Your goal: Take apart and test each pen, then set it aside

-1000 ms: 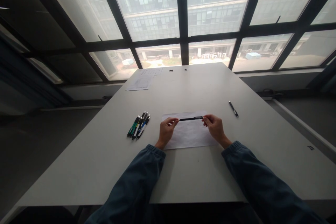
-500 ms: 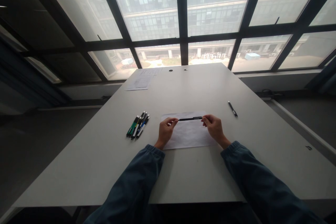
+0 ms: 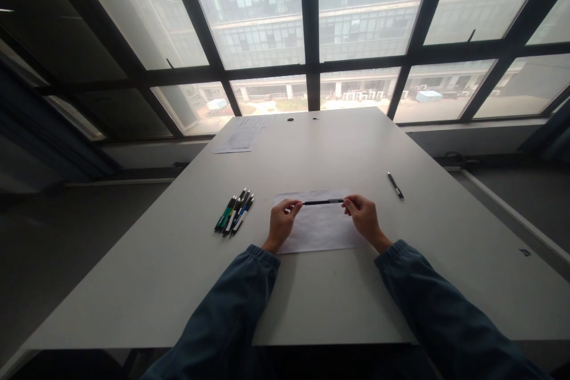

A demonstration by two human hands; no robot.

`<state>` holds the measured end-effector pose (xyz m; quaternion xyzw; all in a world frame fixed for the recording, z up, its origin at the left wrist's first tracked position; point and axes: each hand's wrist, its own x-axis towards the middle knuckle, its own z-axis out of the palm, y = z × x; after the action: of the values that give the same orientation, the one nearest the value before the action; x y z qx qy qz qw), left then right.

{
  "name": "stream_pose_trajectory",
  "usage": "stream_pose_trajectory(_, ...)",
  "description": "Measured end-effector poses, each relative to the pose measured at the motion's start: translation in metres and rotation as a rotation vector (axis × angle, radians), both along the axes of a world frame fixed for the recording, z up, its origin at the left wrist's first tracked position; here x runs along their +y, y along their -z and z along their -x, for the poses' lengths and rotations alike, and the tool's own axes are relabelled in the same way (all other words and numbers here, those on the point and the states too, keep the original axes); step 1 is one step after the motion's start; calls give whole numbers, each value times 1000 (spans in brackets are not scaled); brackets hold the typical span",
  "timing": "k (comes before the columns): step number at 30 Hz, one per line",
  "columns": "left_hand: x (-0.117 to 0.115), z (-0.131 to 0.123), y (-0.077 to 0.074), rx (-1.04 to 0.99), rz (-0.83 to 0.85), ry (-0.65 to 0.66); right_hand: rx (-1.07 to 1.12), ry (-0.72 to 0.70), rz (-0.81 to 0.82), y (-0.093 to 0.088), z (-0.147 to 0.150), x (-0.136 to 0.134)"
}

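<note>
A black pen (image 3: 323, 202) is held level between both hands, just above a white sheet of paper (image 3: 318, 231) on the grey table (image 3: 312, 297). My left hand (image 3: 282, 222) pinches the pen's left end with its fingers closed. Its right end is pinched by my right hand (image 3: 364, 217), fingers closed too. Both forearms wear dark blue sleeves.
A bundle of several pens (image 3: 234, 212) lies left of the paper. A single black pen (image 3: 395, 185) lies to the right. Printed sheets (image 3: 240, 136) rest at the table's far left corner. Large dark-framed windows stand beyond the table's far edge.
</note>
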<state>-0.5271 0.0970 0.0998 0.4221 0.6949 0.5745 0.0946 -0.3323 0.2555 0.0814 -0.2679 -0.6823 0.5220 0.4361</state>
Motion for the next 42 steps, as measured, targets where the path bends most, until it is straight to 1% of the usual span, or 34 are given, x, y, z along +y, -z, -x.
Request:
stream_pose_trajectory(11,0,1,4,13,-4,-2,-8,4,-22,-2,0,-1)
stream_pose_trajectory(27,0,1,3,7,-3,-4,-31,23,-55,-4,-1,-2)
stream_pose_trajectory(42,0,1,3,0,1,-9,-35,23,-47,-4,0,-3)
